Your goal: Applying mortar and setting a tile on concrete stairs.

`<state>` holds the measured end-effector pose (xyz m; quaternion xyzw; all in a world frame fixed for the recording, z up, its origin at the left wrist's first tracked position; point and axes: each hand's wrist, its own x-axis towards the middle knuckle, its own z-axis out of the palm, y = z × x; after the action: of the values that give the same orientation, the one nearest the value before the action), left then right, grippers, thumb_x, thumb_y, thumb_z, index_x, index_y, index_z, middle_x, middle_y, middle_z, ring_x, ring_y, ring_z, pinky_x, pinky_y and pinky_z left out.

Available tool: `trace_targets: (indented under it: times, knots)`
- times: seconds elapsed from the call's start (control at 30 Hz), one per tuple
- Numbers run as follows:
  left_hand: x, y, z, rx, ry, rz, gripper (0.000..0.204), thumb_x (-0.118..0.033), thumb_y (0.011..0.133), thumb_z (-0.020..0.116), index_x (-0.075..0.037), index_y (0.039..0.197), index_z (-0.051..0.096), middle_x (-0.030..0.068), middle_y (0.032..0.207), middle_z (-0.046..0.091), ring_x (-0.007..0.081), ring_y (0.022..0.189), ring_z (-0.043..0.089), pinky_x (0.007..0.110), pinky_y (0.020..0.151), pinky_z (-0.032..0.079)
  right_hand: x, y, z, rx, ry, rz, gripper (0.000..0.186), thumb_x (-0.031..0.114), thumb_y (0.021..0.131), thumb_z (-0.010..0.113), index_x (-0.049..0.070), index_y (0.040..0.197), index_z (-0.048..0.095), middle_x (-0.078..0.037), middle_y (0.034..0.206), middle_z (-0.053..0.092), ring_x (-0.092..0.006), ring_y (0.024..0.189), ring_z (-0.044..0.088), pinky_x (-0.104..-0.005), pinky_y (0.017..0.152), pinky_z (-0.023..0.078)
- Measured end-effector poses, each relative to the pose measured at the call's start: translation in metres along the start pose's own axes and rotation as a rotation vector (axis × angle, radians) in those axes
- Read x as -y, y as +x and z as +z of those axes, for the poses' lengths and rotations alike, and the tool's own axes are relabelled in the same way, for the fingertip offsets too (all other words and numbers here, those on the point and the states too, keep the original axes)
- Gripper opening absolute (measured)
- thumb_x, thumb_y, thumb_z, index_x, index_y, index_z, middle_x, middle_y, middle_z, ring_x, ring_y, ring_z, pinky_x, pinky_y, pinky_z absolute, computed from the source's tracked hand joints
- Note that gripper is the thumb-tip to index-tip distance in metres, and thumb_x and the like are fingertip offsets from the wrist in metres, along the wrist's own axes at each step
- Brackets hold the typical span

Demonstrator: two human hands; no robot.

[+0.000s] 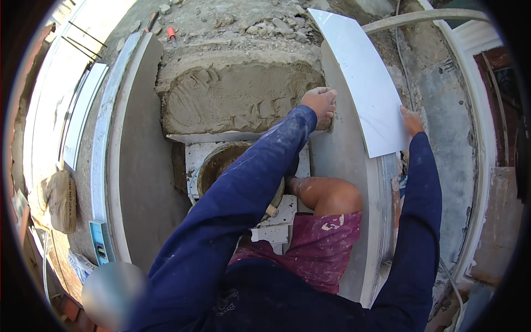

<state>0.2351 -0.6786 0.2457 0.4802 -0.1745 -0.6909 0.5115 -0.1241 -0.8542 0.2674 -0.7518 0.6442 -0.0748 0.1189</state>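
My left hand reaches across to the right end of a step coated with wet grey mortar, fingers curled closed; what they hold, if anything, I cannot make out. My right hand grips the outer edge of a large white panel, which leans along the top of the right grey wall. Below the step, between my legs, is a round mortar-stained bucket with a wooden handle showing, partly hidden by my left arm.
A grey wall bounds my left, with a long level, white strips and a brown sack beside it. Rubble and a red-handled tool lie beyond the step. A curved pale pipe arches at upper right.
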Motion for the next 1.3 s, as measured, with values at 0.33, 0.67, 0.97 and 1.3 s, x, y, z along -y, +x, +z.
trace_targets:
  times: [0.33,0.67,0.97,1.3]
  knots:
    - [0.018,0.162,0.017,-0.251,0.315,0.348,0.011,-0.006,0.085,0.060,0.003,0.091,0.062,0.0053,0.073,0.059,0.0128,0.057,0.055,0.028,0.051,0.047,0.037,-0.003,0.014,-0.155,-0.076,0.225,0.068,0.056,0.088,0.047,-0.010,0.087,0.065,-0.034,0.088,0.062,-0.0429,0.090,0.062,-0.0443,0.083,0.045]
    - [-0.054,-0.038,0.020,-0.100,-0.331,0.293,0.026,-0.010,0.094,0.049,0.004,0.115,0.053,0.0085,0.100,0.062,0.0172,0.087,0.061,0.034,0.078,0.049,0.142,-0.079,-0.108,-0.400,-0.092,0.025,0.062,0.051,0.088,0.057,-0.007,0.066,0.062,-0.016,0.054,0.053,-0.0195,0.053,0.048,-0.0369,0.056,0.041]
    - [-0.122,-0.132,-0.055,-0.171,-0.357,0.510,0.069,-0.050,0.091,0.054,0.005,0.128,0.039,0.0157,0.122,0.050,0.0270,0.112,0.054,0.042,0.098,0.045,0.281,-0.261,-0.105,-0.711,0.227,-0.335,0.037,0.033,0.083,0.072,0.001,0.070,0.059,-0.005,0.057,0.049,-0.0152,0.051,0.042,-0.0312,0.051,0.038]
    - [-0.086,-0.312,-0.132,-0.428,-0.059,0.899,0.086,-0.043,0.079,0.074,0.014,0.129,0.033,0.0259,0.115,0.054,0.0285,0.100,0.061,0.036,0.084,0.053,0.332,-0.359,0.016,-0.336,0.917,-0.254,0.030,0.029,0.096,0.056,0.000,0.096,0.061,-0.004,0.081,0.059,-0.0128,0.069,0.053,-0.0267,0.065,0.044]
